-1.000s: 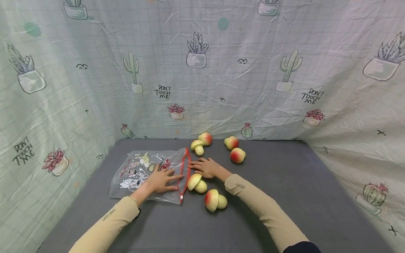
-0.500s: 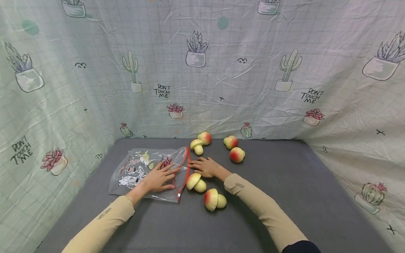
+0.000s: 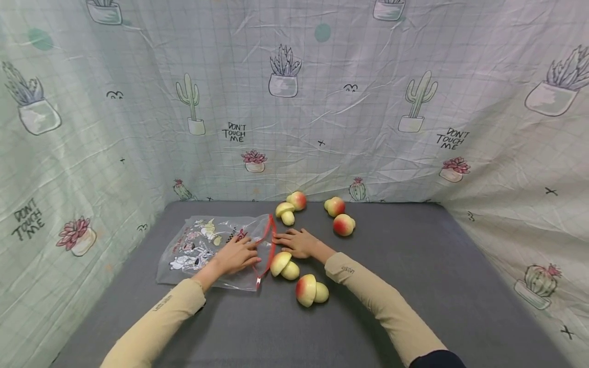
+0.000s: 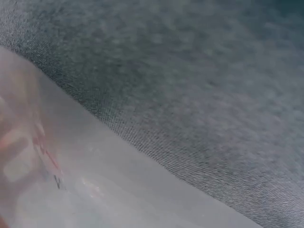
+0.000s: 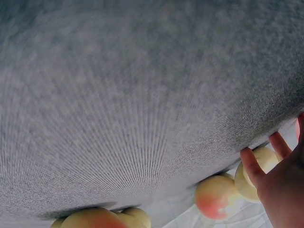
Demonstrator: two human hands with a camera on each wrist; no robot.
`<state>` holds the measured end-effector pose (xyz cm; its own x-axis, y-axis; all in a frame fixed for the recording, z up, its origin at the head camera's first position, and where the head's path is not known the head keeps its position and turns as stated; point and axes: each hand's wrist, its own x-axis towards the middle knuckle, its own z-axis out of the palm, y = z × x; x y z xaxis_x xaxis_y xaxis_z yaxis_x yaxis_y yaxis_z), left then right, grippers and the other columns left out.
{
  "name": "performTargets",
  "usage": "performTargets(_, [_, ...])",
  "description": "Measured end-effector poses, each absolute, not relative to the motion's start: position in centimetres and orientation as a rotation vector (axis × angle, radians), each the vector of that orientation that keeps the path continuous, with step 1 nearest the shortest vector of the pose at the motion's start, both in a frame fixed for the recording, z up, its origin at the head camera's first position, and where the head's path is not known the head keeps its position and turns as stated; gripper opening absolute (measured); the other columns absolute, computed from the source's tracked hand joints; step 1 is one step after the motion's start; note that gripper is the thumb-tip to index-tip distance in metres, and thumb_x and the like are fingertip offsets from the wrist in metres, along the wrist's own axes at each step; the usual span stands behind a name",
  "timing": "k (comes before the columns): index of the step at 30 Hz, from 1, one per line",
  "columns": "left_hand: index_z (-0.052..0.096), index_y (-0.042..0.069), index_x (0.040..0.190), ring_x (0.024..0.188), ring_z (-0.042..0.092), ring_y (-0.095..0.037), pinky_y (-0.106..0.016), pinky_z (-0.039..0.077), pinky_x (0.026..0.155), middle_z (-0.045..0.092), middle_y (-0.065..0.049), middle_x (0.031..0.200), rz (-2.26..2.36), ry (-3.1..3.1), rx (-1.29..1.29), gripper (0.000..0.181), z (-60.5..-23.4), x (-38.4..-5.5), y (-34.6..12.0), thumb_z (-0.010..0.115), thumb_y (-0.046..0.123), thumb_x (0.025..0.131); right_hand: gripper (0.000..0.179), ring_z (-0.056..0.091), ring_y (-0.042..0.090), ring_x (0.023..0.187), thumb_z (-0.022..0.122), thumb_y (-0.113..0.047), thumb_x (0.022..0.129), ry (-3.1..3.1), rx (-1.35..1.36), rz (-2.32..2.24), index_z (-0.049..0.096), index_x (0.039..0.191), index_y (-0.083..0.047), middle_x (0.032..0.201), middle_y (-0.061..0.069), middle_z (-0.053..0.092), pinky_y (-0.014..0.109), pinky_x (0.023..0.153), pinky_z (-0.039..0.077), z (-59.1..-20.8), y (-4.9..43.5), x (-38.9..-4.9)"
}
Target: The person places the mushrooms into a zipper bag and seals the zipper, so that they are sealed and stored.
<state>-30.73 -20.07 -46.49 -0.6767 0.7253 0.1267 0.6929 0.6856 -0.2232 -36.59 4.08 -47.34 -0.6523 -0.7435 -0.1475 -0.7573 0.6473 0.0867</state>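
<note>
Observed left hand loosely spread on printed clear bag, right hand spread at bag's red edge. Found bag lying on worktop, left of six mushroom-shaped pieces.

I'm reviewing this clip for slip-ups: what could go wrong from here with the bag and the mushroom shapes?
The left hand lies over the flat clear bag, so a sideways shift might drag or wrinkle it. The right hand is close to a mushroom shape beside the bag and could nudge it. The others are rounded too, so a bump might roll one across the table.
</note>
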Motion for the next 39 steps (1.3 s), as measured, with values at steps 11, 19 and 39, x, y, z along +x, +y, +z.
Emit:
performTargets(11, [0.061, 0.018, 0.106, 0.121, 0.045, -0.031, -0.056, 0.033, 0.094, 0.057, -0.003, 0.122, 0.265, -2.658, -1.166, 0.033, -46.6, -30.8, -20.7, 0.052, 0.042, 0.085, 0.047, 0.028, 0.017, 0.132, 0.027, -0.042, 0.095, 2.768, -1.25, 0.193, 0.02, 0.142, -0.034, 0.148, -0.012, 0.022, 0.05, 0.099, 0.032, -47.3, 4.0, -36.6])
performTargets(19, [0.056, 0.023, 0.122, 0.128, 0.034, -0.036, -0.066, 0.027, 0.091, 0.05, -0.002, 0.131, 0.268, -2.772, -1.02, 0.042, -46.3, -30.0, -21.2, 0.048, 0.046, 0.086, 0.047, 0.027, 0.017, 0.133, 0.026, -0.042, 0.096, 2.766, -1.262, 0.201, 0.02, 0.142, -0.033, 0.148, -0.012, 0.021, 0.05, 0.099, 0.032, -47.3, 4.1, -36.6])
performTargets(39, [0.044, 0.026, 0.133, 0.132, 0.029, -0.032, -0.068, 0.015, 0.097, 0.04, -0.004, 0.14, 0.053, -3.012, -0.883, 0.061, -46.3, -29.2, -23.5, 0.041, 0.061, 0.083, 0.047, 0.027, 0.019, 0.133, 0.025, -0.043, 0.096, 2.759, -1.295, 0.237, 0.021, 0.142, -0.032, 0.148, -0.011, 0.021, 0.052, 0.1, 0.031, -47.6, 4.1, -36.6])
